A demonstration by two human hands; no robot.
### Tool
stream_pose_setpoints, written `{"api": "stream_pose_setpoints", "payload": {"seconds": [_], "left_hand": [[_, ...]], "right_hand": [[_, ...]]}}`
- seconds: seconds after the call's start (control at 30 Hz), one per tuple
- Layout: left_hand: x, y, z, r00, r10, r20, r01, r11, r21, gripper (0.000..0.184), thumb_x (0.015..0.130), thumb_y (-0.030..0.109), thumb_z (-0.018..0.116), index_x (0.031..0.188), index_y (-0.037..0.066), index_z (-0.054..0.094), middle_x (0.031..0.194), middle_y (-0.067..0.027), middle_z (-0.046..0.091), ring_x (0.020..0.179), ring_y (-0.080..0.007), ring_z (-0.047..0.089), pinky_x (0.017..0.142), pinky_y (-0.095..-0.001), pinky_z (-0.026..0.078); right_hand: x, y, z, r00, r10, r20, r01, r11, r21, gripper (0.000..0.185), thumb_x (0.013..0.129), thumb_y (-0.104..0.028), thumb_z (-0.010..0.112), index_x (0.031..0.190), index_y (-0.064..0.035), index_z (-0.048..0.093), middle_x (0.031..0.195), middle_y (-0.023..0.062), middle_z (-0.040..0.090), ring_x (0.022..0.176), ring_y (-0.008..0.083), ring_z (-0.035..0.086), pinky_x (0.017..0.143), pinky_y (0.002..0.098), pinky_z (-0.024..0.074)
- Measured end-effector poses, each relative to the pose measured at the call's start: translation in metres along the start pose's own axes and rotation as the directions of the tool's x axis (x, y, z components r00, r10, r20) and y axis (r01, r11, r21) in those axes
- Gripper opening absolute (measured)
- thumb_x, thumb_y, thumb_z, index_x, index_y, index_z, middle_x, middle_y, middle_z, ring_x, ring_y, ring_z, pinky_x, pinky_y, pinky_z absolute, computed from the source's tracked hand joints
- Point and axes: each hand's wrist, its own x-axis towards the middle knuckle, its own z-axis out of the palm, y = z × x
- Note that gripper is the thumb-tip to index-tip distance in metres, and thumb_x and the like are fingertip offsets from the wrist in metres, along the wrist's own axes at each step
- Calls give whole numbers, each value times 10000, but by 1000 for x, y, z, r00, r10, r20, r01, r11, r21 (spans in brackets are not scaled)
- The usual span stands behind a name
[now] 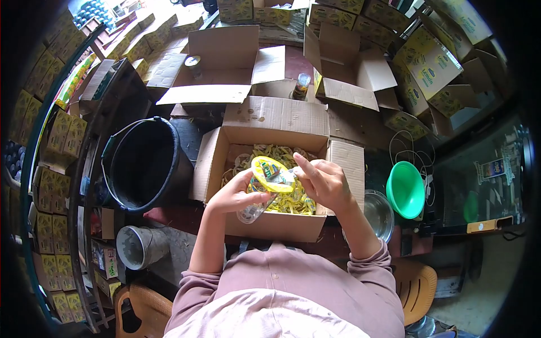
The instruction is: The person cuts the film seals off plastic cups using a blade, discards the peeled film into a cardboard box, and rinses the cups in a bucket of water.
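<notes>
My left hand (234, 194) is closed around a clear plastic container with a yellow rim (258, 164), tilted above an open cardboard box (276, 225). Inside the rim shows a printed packet (269, 171) with yellow and green on it. My right hand (326, 183) is at the container's right edge, index finger stretched up and the other fingers bent in. Whatever those bent fingers pinch is too small to make out. Beneath both hands, many yellow printed packets (301, 204) fill the box.
A black bucket (183, 169) stands left, a grey bucket (135, 248) below it. To the right are a green bowl (406, 188) and a metal bowl (382, 217). Beyond lie two open boxes (222, 53) (341, 56) and a small jar (301, 85). Stacked cartons (425, 65) surround the table.
</notes>
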Motion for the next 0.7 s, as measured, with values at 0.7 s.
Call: {"api": "stream_pose_setpoints", "payload": {"seconds": [0.7], "left_hand": [[22, -30, -4, 954, 70, 292, 145, 744, -652, 675, 740, 307, 616, 1257, 14, 294, 1080, -157, 498, 937, -196, 532, 711, -336, 510]], "right_hand": [[5, 11, 10, 1000, 2, -30, -2, 1000, -20, 554, 642, 7, 626, 1181, -15, 497, 584, 41, 514, 520, 152, 532, 524, 274, 473]]}}
